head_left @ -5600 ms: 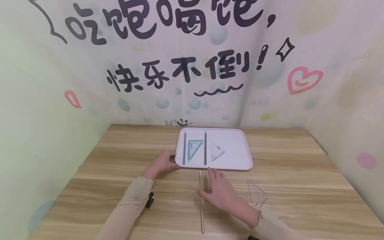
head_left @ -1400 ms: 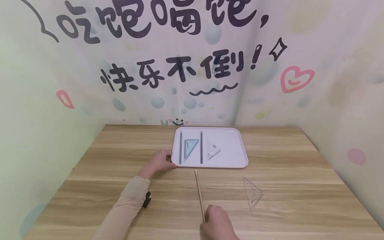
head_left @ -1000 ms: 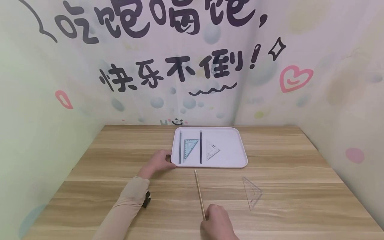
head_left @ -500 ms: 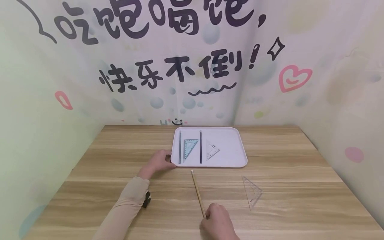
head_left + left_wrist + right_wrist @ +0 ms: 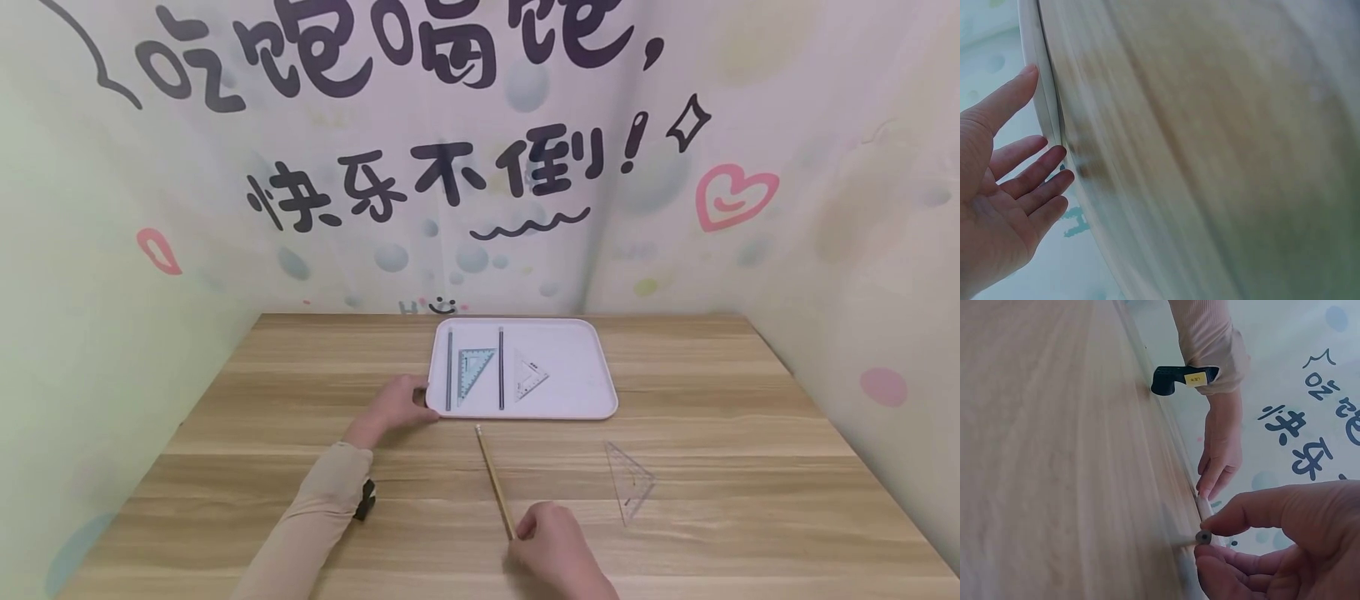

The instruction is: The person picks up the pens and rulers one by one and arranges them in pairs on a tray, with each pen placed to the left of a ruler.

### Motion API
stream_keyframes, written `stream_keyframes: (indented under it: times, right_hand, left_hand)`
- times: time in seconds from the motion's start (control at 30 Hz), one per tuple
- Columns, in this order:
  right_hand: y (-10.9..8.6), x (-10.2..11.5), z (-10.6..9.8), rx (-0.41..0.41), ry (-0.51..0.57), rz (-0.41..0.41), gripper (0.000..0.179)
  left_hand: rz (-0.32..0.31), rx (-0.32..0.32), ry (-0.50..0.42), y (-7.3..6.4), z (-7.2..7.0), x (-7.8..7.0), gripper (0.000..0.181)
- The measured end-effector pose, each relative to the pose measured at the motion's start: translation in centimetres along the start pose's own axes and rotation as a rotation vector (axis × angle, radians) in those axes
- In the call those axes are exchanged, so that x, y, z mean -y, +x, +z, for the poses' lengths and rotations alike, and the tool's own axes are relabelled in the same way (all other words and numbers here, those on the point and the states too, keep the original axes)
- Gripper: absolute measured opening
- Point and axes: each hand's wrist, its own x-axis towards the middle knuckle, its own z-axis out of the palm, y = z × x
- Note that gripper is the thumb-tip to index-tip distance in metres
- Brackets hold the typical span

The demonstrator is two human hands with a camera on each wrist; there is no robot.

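My right hand (image 5: pixel 551 542) pinches the near end of a gold pencil (image 5: pixel 493 479) between thumb and fingers. The pencil slants across the table, its white-tipped far end just short of the tray. In the right wrist view the pencil's blunt end (image 5: pixel 1204 537) faces the camera. My left hand (image 5: pixel 397 404) rests at the front left corner of a white tray (image 5: pixel 570 400), and its fingers look loosely extended in the left wrist view. On the tray lie a grey-blue pencil (image 5: pixel 450 371), a blue set square (image 5: pixel 472 371), a dark pencil (image 5: pixel 501 371) and a clear set square (image 5: pixel 531 377).
A clear set square (image 5: pixel 630 483) lies on the wooden table (image 5: pixel 750 500), right of the gold pencil. The tray stands near the table's back edge, by a printed wall cloth (image 5: pixel 360 275). The left sleeve carries a black strap (image 5: pixel 365 500).
My right hand has drawn back to the gold pencil's near end and now pinches it. The pencil's far end has swung left. My left hand has stayed at the tray corner.
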Motion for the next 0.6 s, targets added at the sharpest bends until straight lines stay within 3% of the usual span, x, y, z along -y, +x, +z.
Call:
stream_keyframes:
  times: [0.2,0.6]
  right_hand:
    - [1.2,-0.5,-1.2,0.105,0.081,0.028,0.004]
    - [2.5,-0.7,-2.7,0.206,0.163,0.063,0.005]
  left_hand:
    - [0.003,0.001,-0.003,0.0,0.0,0.0,0.036]
    - [0.003,0.003,0.015,0.2,0.1,0.3,0.038]
